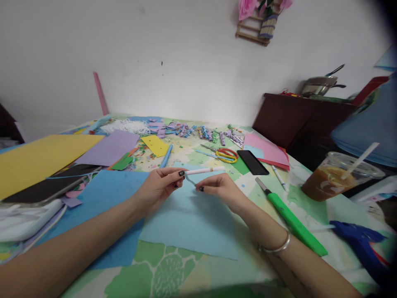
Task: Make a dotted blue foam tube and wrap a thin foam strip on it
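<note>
My left hand [163, 184] is closed, thumb and fingers pinching one end of a thin white stick [203, 170] with a gold-brown band near its far end. From those fingertips a narrow light-blue paper strip [190, 181] runs to my right hand [218, 186], whose thumb and fingers pinch its other end. Whether the strip is wound on the stick is hidden by my left fingers. Both hands are above a light-blue paper sheet [186, 223], which overlaps a darker blue sheet [118, 223].
To the right lie a green-handled utility knife [294, 221], a blue glue gun [356, 240], a black phone [252, 162] and a drink cup [328, 178]. Scissors [226, 155] and curled paper pieces [204, 132] are farther back. A larger dark device [52, 184] and yellow paper [46, 157] lie left.
</note>
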Demonstrator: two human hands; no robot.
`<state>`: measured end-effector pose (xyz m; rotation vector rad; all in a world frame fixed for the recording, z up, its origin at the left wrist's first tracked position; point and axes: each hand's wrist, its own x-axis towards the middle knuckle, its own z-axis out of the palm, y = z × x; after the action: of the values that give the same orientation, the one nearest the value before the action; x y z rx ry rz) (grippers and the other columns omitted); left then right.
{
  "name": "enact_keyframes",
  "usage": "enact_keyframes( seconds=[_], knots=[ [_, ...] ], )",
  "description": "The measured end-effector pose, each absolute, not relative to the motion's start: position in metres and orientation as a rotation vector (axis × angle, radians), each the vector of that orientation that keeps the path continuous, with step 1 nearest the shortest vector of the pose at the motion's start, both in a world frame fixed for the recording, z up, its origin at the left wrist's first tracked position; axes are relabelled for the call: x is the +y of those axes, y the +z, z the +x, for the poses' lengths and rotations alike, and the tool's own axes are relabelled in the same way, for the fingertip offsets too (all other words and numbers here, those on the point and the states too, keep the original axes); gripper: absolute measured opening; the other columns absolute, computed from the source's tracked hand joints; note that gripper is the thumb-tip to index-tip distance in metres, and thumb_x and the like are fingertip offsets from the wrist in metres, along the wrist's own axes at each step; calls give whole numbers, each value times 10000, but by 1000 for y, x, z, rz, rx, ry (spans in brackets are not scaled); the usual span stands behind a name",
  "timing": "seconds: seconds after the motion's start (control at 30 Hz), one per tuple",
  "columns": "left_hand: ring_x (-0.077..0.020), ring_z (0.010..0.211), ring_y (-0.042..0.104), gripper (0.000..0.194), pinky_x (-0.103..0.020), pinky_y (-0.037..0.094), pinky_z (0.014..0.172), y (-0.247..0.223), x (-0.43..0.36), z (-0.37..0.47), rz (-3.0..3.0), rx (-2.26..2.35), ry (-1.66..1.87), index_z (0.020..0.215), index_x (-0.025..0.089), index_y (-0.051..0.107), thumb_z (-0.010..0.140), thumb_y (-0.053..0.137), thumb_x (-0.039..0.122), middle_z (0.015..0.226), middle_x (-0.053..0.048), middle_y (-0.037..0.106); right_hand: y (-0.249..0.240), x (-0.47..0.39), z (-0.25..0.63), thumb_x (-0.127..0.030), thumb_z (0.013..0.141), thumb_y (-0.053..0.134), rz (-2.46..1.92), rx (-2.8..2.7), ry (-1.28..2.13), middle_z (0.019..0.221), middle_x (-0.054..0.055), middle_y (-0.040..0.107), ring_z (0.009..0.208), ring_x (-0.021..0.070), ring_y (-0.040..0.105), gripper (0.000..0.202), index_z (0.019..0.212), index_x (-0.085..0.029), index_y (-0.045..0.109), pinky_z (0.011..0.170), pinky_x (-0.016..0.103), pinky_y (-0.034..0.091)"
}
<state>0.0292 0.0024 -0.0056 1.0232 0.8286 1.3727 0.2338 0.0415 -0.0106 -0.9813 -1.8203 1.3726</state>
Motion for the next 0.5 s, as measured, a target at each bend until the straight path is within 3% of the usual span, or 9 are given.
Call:
enact_keyframes(
  seconds=[0.07, 0.2, 0.3, 0.5],
  knots=[
    [-84, 573, 499, 182, -221, 417, 529, -6, 2, 30, 1028, 833, 1363, 789, 162, 782, 645, 808, 270, 601, -23, 604, -7, 44, 236, -217, 640, 683, -1011, -1636, 1372, 758, 43, 738, 783, 200, 677, 159, 778, -167, 743, 792, 358, 513],
    [-85, 578, 496, 178, -223, 416, 539, -6, 0, 33, 1049, 854, 1343, 782, 172, 783, 637, 813, 272, 594, -19, 611, 3, 35, 232, -269, 584, 789, -921, -1669, 1203, 826, 37, 702, 791, 184, 616, 290, 852, -184, 715, 721, 324, 467],
    [-85, 579, 498, 187, -224, 421, 557, -6, -3, 38, 1046, 857, 1314, 765, 178, 784, 617, 825, 284, 586, -16, 622, 3, 25, 224, -304, 639, 783, -821, -1768, 1194, 843, 40, 689, 831, 182, 596, 254, 852, -188, 708, 752, 323, 438],
    [-69, 592, 515, 207, -183, 400, 565, -4, -10, 46, 1042, 848, 1219, 814, 167, 788, 638, 820, 270, 640, -23, 659, -4, 19, 217, -276, 690, 742, -763, -1680, 1267, 702, 12, 651, 712, 146, 577, 125, 724, -175, 678, 682, 285, 436]
  ],
)
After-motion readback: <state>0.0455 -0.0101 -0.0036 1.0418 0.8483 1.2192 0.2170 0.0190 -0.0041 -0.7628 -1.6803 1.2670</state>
